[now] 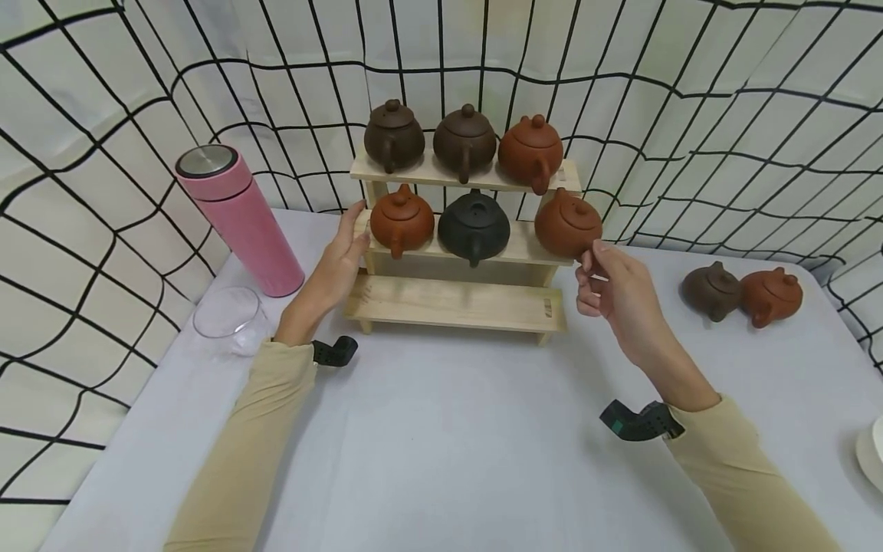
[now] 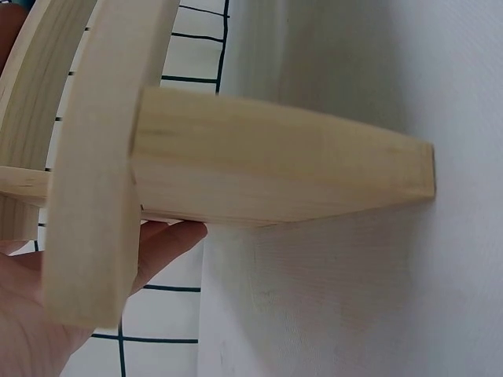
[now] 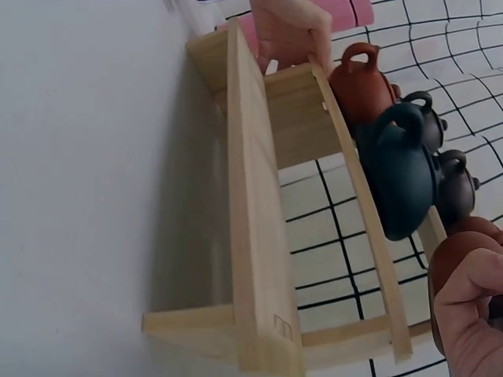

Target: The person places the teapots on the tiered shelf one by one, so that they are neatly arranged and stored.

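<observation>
A three-tier wooden stand (image 1: 455, 303) faces me. My left hand (image 1: 339, 257) grips its left end; in the left wrist view those fingers (image 2: 169, 247) reach behind the wood. At the right end of the middle tier, my right hand (image 1: 624, 303) pinches a reddish-brown clay teapot (image 1: 569, 224) by its near side, thumb and forefinger together; the part between them is hidden. Beside it on that tier are a black teapot (image 1: 474, 228) and an orange-brown teapot (image 1: 402, 221). The top tier bears two dark brown teapots (image 1: 395, 136) (image 1: 465, 142) and a red-brown one (image 1: 531, 152).
A pink flask (image 1: 241, 222) and a clear glass bowl (image 1: 231, 318) stand on the left. To the right sit a dark teapot (image 1: 710, 290) and a red-brown teapot (image 1: 773, 295), side by side. Black wire mesh (image 1: 441, 73) encloses the back and sides. A white object (image 1: 872, 452) shows at the right edge.
</observation>
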Action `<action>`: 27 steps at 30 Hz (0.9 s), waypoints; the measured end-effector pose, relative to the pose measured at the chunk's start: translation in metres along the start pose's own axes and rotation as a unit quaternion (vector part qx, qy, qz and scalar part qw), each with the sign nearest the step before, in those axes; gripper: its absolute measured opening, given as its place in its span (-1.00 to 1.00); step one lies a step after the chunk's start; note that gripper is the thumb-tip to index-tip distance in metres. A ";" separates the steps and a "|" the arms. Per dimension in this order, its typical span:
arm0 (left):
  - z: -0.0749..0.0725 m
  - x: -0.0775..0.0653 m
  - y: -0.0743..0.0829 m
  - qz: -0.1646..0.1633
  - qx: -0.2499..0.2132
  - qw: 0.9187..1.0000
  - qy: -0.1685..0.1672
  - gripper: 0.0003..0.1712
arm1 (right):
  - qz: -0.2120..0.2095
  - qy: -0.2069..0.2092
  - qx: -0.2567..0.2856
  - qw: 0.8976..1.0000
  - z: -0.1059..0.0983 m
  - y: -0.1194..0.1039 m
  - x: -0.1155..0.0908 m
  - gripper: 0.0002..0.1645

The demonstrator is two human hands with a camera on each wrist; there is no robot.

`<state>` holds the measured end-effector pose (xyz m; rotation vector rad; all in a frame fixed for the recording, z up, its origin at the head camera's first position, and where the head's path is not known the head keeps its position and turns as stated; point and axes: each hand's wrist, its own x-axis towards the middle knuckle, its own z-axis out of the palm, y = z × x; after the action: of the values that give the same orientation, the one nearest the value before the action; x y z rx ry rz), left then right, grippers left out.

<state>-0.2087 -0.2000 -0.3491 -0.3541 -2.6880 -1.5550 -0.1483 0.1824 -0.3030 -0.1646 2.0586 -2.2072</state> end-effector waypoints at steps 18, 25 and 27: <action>-0.001 0.000 -0.001 0.004 0.002 1.000 0.004 -0.29 | -0.001 0.007 -0.120 0.993 0.021 0.010 0.010 -0.56; 0.002 0.000 -0.002 0.004 0.006 1.000 0.004 -0.30 | -0.002 0.012 -0.138 0.990 0.026 0.009 0.009 -0.54; 0.001 0.000 -0.002 0.004 0.005 1.000 0.004 -0.29 | -0.003 0.011 -0.137 0.990 0.029 0.010 0.010 -0.54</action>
<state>-0.2091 -0.2003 -0.3516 -0.3571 -2.6846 -1.5372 -0.1534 0.1520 -0.3110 -0.1700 2.3695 -1.9264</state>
